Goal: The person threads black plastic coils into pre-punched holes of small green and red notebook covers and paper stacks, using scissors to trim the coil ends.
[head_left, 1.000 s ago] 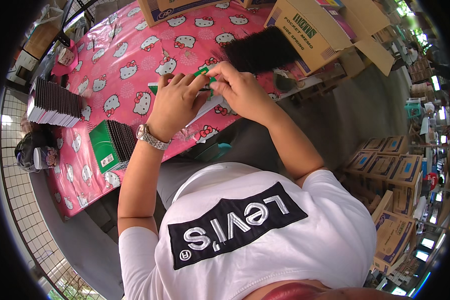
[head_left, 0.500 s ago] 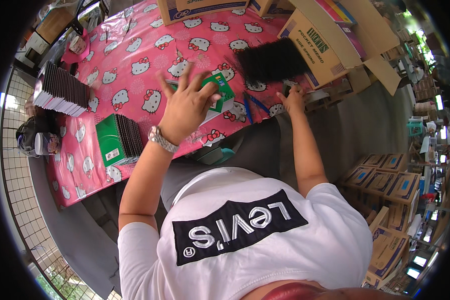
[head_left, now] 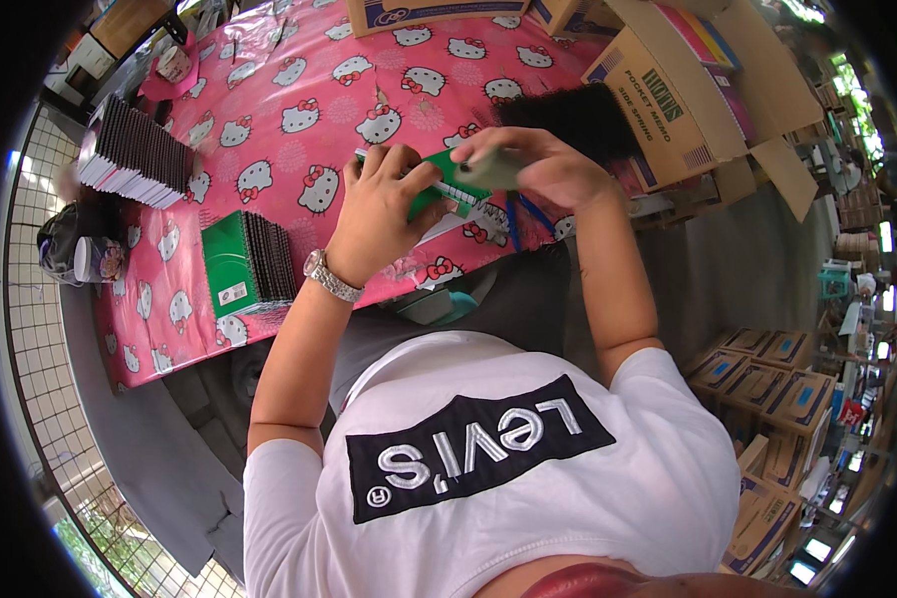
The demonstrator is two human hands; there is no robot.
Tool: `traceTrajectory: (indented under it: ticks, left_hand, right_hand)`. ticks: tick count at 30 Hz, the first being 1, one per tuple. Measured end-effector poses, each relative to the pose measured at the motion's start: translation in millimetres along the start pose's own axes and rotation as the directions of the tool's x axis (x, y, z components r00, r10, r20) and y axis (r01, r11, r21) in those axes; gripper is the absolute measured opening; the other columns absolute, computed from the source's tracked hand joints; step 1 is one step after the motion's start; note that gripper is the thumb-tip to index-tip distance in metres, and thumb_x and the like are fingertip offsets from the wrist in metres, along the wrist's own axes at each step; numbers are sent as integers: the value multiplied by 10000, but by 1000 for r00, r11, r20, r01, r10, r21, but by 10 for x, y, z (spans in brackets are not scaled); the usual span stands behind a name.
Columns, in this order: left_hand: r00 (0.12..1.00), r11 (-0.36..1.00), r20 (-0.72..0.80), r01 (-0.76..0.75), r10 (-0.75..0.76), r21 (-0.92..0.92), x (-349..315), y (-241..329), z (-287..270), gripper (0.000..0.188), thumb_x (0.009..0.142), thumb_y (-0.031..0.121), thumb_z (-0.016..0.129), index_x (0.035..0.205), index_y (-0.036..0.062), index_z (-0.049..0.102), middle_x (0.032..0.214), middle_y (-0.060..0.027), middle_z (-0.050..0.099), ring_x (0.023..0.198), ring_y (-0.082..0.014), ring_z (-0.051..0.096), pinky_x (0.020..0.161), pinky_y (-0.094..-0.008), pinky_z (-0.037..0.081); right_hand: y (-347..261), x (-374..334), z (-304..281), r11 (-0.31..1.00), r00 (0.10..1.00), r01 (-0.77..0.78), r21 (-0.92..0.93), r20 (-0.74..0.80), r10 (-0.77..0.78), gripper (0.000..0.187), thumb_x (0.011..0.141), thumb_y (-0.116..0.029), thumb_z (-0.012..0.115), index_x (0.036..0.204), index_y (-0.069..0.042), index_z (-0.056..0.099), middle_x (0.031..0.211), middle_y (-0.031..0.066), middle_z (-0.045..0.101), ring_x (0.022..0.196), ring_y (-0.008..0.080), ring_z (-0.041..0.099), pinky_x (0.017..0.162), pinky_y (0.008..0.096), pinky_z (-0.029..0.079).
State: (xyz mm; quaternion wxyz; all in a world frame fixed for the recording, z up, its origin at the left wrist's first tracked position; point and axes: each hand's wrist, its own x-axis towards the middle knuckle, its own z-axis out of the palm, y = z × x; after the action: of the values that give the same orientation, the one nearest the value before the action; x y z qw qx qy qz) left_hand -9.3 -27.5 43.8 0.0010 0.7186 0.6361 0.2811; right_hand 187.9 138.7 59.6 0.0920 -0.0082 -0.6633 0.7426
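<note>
Over the front of the table, my left hand (head_left: 384, 199) is closed on a small green-covered notebook (head_left: 427, 202), its fingers curled over the edge. My right hand (head_left: 568, 171) has a flat greyish-green piece (head_left: 498, 170) pinched in its fingers, held against the right end of the notebook; motion blurs it and its kind is unclear. White pages or another notebook show partly beneath my hands. Blue-handled pliers (head_left: 514, 221) lie just right of the notebook. Behind my right hand is a heap of black spiral binding coils (head_left: 578, 118).
A green notebook stack (head_left: 231, 261) and a taller dark stack (head_left: 135, 149) stand on the left of the pink patterned tablecloth (head_left: 279, 164). An open cardboard box (head_left: 658, 115) borders the right side. More cartons (head_left: 767, 384) are piled beyond, and a lidded jar (head_left: 98, 259) sits far left.
My right hand has come up and left from the table's right edge with the greyish-green piece. My left hand, fingers spread before, has closed on the notebook, which is now lifted and tilted.
</note>
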Motion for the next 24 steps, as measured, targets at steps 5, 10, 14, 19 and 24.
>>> traceTrajectory:
  ticks: [5, 10, 14, 19, 24]
  left_hand:
    - [999, 999, -32, 12, -14, -43, 14, -44, 26, 390, 783, 322, 789, 1069, 125, 612, 1044, -53, 561, 1054, -283, 518, 883, -475, 382]
    - [998, 997, -5, 55, -55, -60, 58, -22, 0, 412, 770, 314, 795, 1074, 121, 596, 1031, -49, 565, 1055, -280, 520, 891, -474, 387]
    - [998, 996, -22, 49, -51, -73, 37, -24, 30, 421, 755, 290, 803, 1074, 111, 594, 1038, -54, 578, 1051, -287, 520, 900, -460, 396]
    - [997, 991, -11, 69, -71, -113, 47, -23, -2, 397, 743, 219, 782, 1068, 96, 591, 1041, -65, 580, 1060, -299, 521, 913, -451, 404]
    - [991, 954, -31, 116, -130, -276, 70, -243, -75, 396, 719, 92, 740, 1085, 62, 593, 1070, -101, 585, 1092, -346, 512, 933, -442, 440]
  right_hand:
    - [-40, 54, -19, 959, 984, -124, -254, -159, 85, 513, 778, -286, 712, 1202, -5, 651, 1317, 140, 553, 1237, 221, 524, 1030, 363, 440]
    - [-16, 112, -18, 780, 981, -166, -603, -180, 69, 516, 784, -307, 740, 1197, -10, 654, 1317, 111, 541, 1209, 231, 532, 1029, 374, 435]
    - [53, 87, -47, 994, 999, -30, -106, -39, 26, 549, 744, -320, 727, 1193, -13, 651, 1313, 123, 544, 1202, 225, 532, 1035, 369, 424]
    - [56, 177, 5, 1000, 996, 12, -8, -83, -12, 508, 745, -265, 731, 1175, -6, 656, 1292, 128, 566, 1195, 229, 538, 1059, 344, 393]
    - [133, 264, -43, 999, 996, 47, 16, -81, -45, 512, 732, -279, 739, 1160, -9, 664, 1281, 110, 583, 1210, 223, 547, 1074, 352, 392]
